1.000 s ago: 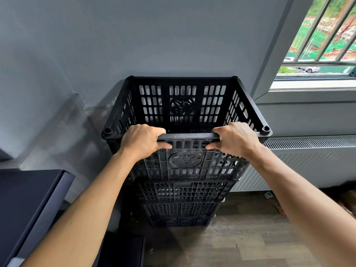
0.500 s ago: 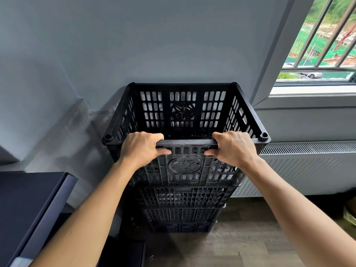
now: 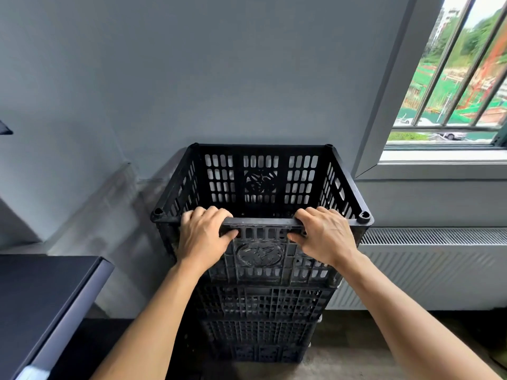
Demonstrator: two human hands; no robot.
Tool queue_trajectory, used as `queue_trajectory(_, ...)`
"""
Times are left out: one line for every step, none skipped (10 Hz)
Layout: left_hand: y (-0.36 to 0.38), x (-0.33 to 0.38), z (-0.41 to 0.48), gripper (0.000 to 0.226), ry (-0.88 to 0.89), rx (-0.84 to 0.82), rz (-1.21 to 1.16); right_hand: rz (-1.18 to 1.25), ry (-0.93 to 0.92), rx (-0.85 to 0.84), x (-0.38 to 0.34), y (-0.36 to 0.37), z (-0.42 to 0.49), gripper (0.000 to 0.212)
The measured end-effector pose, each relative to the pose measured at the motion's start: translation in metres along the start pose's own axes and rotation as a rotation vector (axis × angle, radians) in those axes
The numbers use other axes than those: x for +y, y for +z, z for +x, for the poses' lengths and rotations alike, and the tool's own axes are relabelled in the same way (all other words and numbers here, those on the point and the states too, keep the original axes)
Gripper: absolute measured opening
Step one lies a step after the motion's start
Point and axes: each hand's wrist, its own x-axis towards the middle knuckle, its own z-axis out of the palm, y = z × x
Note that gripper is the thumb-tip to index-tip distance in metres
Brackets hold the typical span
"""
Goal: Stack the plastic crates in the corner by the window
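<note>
A black slotted plastic crate (image 3: 260,182) sits on top of a stack of black crates (image 3: 260,325) against the grey wall, left of the window. My left hand (image 3: 201,237) grips the near rim of the top crate on the left, fingers curled over the edge. My right hand (image 3: 322,237) grips the same rim on the right. The top crate's inside looks empty. The bottom of the stack stands on the wooden floor.
A window (image 3: 452,86) with metal bars is at the upper right, with a white radiator (image 3: 439,267) under its sill, close to the stack's right side. A dark cabinet top (image 3: 41,305) juts in at the lower left. Bare floor (image 3: 356,360) lies in front.
The view has tilted up, so the crate stack and my hands sit lower in frame. Both hands keep their grip on the near rim; the crate looks settled on the stack.
</note>
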Motion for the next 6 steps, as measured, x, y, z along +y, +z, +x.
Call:
queue_trajectory(-0.003,0.005,-0.007,0.049,-0.018,-0.064,-0.051,0.021,-0.076,-0.041,0.006,-0.004,-0.003,0.051)
queue_trajectory(-0.011,0.008,-0.01,0.059,-0.033,-0.138,-0.158,0.059,-0.117,-0.113,0.012,-0.01,-0.008,0.071)
queue_trajectory(-0.024,0.017,-0.018,0.058,-0.052,-0.165,-0.255,0.122,-0.124,-0.165,0.018,-0.016,-0.021,0.083)
queue_trajectory(-0.039,0.036,-0.041,0.057,-0.108,-0.177,-0.339,0.156,-0.107,-0.177,0.024,-0.024,-0.038,0.085)
queue_trajectory(-0.052,0.055,-0.066,0.057,-0.166,-0.195,-0.439,0.204,-0.085,-0.17,0.026,-0.033,-0.054,0.08)
queue_trajectory(-0.071,0.069,-0.089,0.051,-0.173,-0.164,-0.528,0.23,-0.061,-0.187,0.026,-0.05,-0.074,0.072)
